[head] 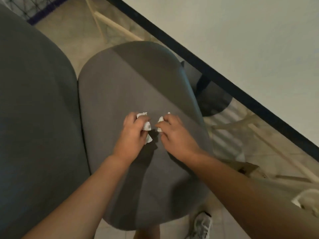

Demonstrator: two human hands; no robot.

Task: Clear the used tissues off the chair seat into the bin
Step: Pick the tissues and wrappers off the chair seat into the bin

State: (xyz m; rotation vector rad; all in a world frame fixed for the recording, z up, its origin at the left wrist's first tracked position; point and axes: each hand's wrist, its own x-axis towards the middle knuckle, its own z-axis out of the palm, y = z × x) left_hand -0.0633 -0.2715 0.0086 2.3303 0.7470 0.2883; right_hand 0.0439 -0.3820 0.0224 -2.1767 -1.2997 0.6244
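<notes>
Our left hand [133, 129] has its fingers curled round crumpled tissues [147, 125], white showing at twelve and five o'clock of the fist. Our right hand [173, 131] pinches another wad [160, 120], which is partly hidden. Both hover low over the grey chair seat [120, 87]. We judge gathering is nearly done; next we must find the bin, possibly the pale rim [306, 198] at four o'clock.

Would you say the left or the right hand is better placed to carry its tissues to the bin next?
Hard to favour either: the left hand and right hand each grip crumpled tissues over the chair seat, and no bin is clearly visible.
</notes>
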